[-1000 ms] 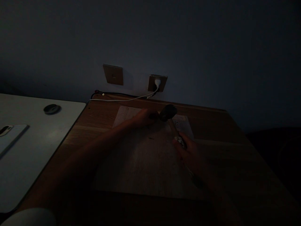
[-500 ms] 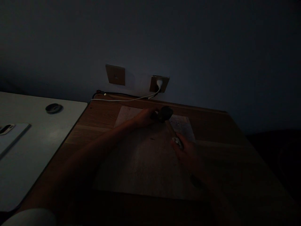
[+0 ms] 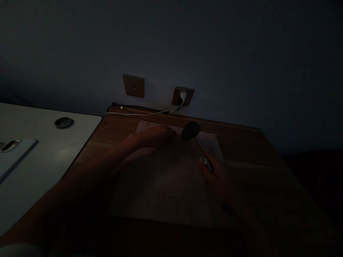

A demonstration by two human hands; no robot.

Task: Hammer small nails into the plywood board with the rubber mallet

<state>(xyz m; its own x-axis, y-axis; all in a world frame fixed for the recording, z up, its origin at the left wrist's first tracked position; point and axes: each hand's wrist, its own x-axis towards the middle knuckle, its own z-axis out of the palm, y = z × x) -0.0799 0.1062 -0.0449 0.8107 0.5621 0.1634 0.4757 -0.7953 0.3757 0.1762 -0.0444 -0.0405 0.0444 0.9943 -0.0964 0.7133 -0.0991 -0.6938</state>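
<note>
My right hand (image 3: 218, 175) is wrapped round the handle of a mallet (image 3: 190, 130) with a thick dark head and a wooden shaft. The mallet's head is up and to the left of that hand, over the far part of a pale flat board (image 3: 166, 196). Something whitish shows on the handle by my fingers. My left hand (image 3: 162, 135) is over the board's far left part, a little left of the mallet head and apart from it. Its fingers are curled together; whatever they hold, if anything, is lost in the dark.
The board lies on a wooden table (image 3: 254, 150) against a wall with two plates, one a socket (image 3: 183, 96) with a white plug. Cables (image 3: 144, 114) run along the back edge. A white table (image 3: 61, 160) on the left bears a round dark object (image 3: 63, 122) and a phone-like object (image 3: 10, 145).
My left hand has drawn back slightly to the left, away from the mallet head. The mallet and my right hand have shifted a little to the right.
</note>
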